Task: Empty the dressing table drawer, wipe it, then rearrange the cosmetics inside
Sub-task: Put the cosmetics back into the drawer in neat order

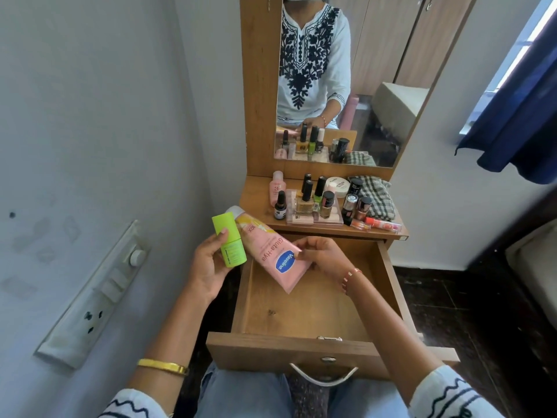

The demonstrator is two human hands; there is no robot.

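above the open drawer [301, 309], both hands hold cosmetics. left hand [208, 267] wraps a lime-green bottle [228, 241], thumb on its front, cap tilted up and left. right hand [324, 254] pinches the lower body of a pink vaseline tube [275, 254] near its blue label; tube lies slanted, white cap up-left behind the green bottle, crimped end down-right over the drawer. bottle and tube touch or nearly so; cannot tell which.

drawer pulled out toward the person's lap, wooden floor bare, one small dark mark on it. white handle [324, 376] on the drawer front.

on the dressing table top [256, 203] behind the drawer: a pink bottle [276, 187] at left, a small dark-capped bottle [280, 205] just beside it, a cluster of nail polish bottles [313, 196] on a clear tray [313, 220], a white round jar [339, 186] behind them, lipsticks [357, 203] upright to the right, a checked cloth [375, 197] at far right, an orange-red tube [382, 224] lying along the front edge.

mirror [346, 86] above reflects the items and the person's torso.

gold bangle [162, 365] on left wrist, thin bracelet [349, 277] on right. switchboard [96, 294] on the left wall. blue curtain [518, 122] at right.
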